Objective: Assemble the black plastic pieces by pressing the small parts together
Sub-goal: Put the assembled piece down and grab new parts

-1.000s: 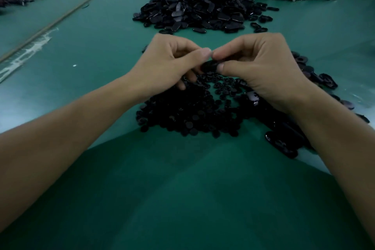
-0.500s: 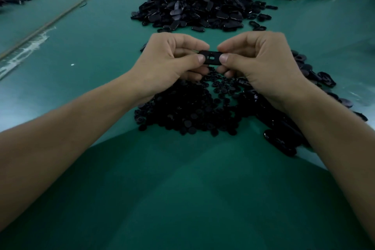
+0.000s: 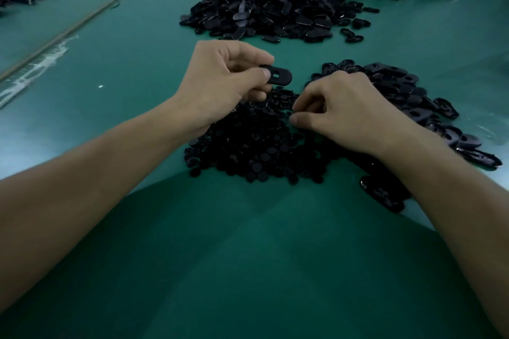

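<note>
A flat black oblong piece, round-ended with a small rectangular slot, is pinched between the thumb and curled fingers of the left hand and held just above the far edge of the heap of small round parts. The right hand is set on the right side of that heap, thumb and forefinger curled close together; whether a part is gripped cannot be told. More oblong pieces are spread right of the heap on the green table

Left hand pinches oval piece; right hand fingertips down in small-parts pile.
</note>
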Available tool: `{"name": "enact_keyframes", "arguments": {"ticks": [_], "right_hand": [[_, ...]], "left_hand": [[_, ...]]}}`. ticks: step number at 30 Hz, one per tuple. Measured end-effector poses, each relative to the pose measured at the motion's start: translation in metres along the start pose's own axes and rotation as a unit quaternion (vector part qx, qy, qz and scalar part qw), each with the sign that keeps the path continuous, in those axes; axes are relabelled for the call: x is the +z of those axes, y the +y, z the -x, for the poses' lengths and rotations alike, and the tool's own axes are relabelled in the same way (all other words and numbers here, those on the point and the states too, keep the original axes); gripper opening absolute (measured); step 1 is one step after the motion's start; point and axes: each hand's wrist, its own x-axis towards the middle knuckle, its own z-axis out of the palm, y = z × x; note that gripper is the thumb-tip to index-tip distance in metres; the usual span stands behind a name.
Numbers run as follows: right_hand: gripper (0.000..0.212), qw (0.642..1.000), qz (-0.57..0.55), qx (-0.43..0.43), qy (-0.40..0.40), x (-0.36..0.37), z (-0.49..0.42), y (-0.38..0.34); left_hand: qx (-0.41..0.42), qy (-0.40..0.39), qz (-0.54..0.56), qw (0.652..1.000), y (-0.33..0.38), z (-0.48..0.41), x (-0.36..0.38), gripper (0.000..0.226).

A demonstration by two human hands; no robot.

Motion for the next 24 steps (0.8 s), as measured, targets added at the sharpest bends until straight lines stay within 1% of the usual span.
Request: {"name": "enact_keyframes", "arguments": {"ticks": [4, 7, 10, 12, 15, 19, 24], "right_hand": [[0.006, 1.0, -0.006, 0.004, 0.01, 0.0033, -0.0003, -0.0038], [0.002, 1.0, 0.003, 0.002, 0.016, 0.0053, -0.0005, -0.0051], [0.003, 1.0, 0.0, -0.012, 0.019, 0.0053, -0.0009, -0.0058], [0.008, 0.999, -0.009, -0.024, 0.027, 0.005, -0.0015, -0.0051], [0.01, 0.997, -0.045, -0.035, 0.06, 0.0044, -0.0019, -0.0051], [0.011, 0.985, -0.145, -0.026, 0.085, 0.0021, 0.0002, -0.005], [0.005, 0.975, -0.19, -0.031, 0.112, -0.0005, 0.0002, -0.0044]], "left_hand": [[-0.004, 0.008, -0.002, 1.0, -0.0007, -0.0007, -0.0002, 0.012], [-0.006, 0.006, -0.002, 1.0, -0.0009, -0.0002, 0.0003, 0.012], [-0.012, 0.007, -0.001, 1.0, -0.0009, 0.0003, 0.0009, 0.012], [-0.016, 0.011, -0.002, 1.0, -0.0007, 0.0003, 0.0012, 0.012], [-0.022, 0.018, -0.002, 1.0, -0.0002, 0.0004, 0.0013, 0.012], [-0.026, 0.016, 0.003, 1.0, 0.0005, 0.0008, 0.0017, 0.012], [-0.031, 0.009, 0.002, 0.999, 0.0005, 0.0012, 0.0024, 0.012]]}}
